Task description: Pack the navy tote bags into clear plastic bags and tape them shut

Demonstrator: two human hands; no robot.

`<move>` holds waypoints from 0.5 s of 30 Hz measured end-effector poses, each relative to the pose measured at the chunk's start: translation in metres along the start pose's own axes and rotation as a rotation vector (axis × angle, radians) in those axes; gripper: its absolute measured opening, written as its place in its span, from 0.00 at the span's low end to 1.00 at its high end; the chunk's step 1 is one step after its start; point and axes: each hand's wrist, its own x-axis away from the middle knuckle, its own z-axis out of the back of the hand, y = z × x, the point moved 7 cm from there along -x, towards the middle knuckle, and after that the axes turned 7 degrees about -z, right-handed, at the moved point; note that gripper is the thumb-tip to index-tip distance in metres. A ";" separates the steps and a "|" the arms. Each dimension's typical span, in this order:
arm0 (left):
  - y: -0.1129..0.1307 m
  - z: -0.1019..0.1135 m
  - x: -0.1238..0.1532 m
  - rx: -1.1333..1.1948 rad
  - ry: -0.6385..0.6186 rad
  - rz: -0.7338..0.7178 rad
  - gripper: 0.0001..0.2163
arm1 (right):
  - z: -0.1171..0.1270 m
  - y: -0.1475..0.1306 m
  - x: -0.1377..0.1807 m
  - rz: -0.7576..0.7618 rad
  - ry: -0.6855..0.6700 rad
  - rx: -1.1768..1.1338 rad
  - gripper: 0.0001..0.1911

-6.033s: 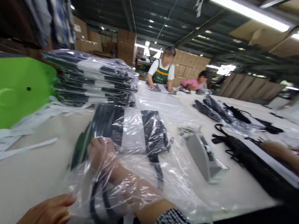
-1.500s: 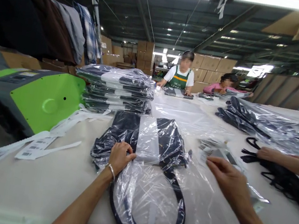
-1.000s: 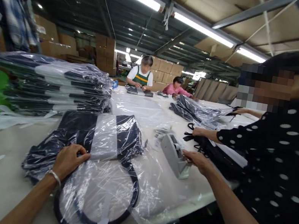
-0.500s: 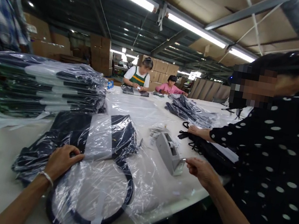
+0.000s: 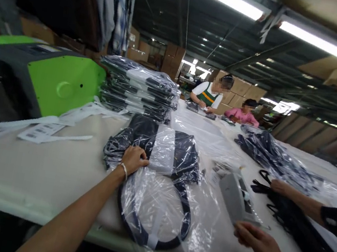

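The left hand (image 5: pixel 134 160) lies half-spread on a plastic bag (image 5: pixel 164 151), right hand (image 5: pixel 252 236) pinched together beside a tape dispenser (image 5: pixel 231 197) near the worktop's (image 5: pixel 58 174) front edge.

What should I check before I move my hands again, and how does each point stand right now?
1. Left hand on the dark plastic-wrapped bundle: ok, beside its white band.
2. Dark strap loop under the plastic: ok, it appears covered.
3. Loose clear plastic folded in: not ok, it spreads across the table toward the near edge.
4. Tape between the right hand's pinched fingertips: cannot tell, too blurred beside the tape dispenser.
5. Co-worker's hand clear of yours: ok, apart, beyond the dispenser.
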 end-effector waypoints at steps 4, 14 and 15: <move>0.001 0.000 0.002 -0.002 0.009 0.006 0.06 | -0.112 -0.146 0.024 0.331 -0.341 -0.036 0.20; -0.003 -0.003 0.002 0.058 0.041 0.017 0.08 | -0.274 -0.251 -0.043 0.382 -0.481 0.196 0.16; -0.003 -0.004 0.002 0.062 0.041 0.018 0.08 | -0.280 -0.248 -0.051 0.376 -0.463 0.230 0.15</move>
